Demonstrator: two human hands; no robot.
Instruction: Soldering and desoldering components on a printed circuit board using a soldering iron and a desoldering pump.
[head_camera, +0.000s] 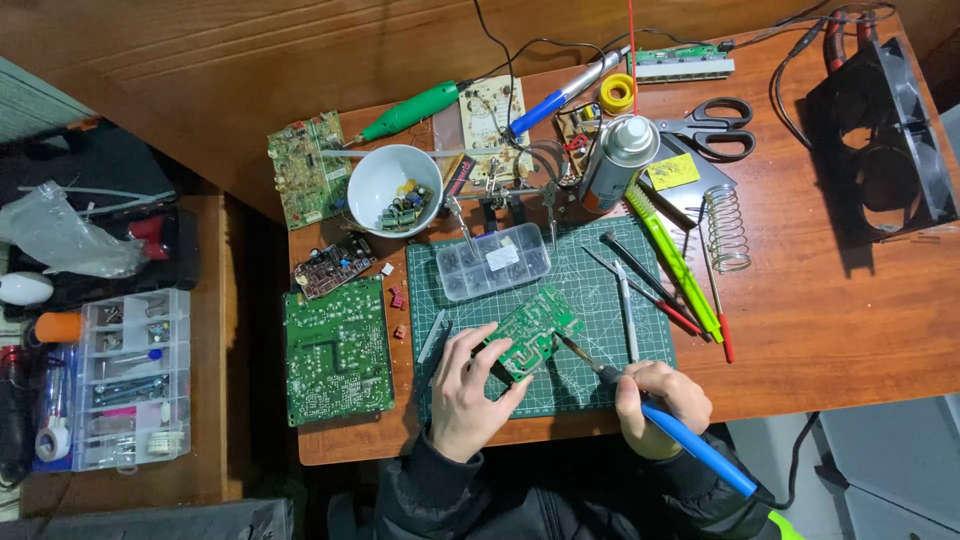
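Note:
A small green circuit board (535, 325) lies tilted on the green cutting mat (600, 275). My left hand (470, 390) holds the board by its lower left edge, thumb and fingers on it. My right hand (660, 395) grips a blue-handled soldering iron (690, 440) like a pen. Its metal tip (572, 347) touches the board's lower right edge. A black cable runs from the iron's handle off the table edge.
A clear parts box (495, 260), tweezers (625, 305) and probes lie on the mat. A larger green board (337, 350), white bowl of components (393, 190), spray can (618, 160), scissors (715, 125), coil stand (727, 228), twin fan (885, 140) and organiser box (130, 380) surround it.

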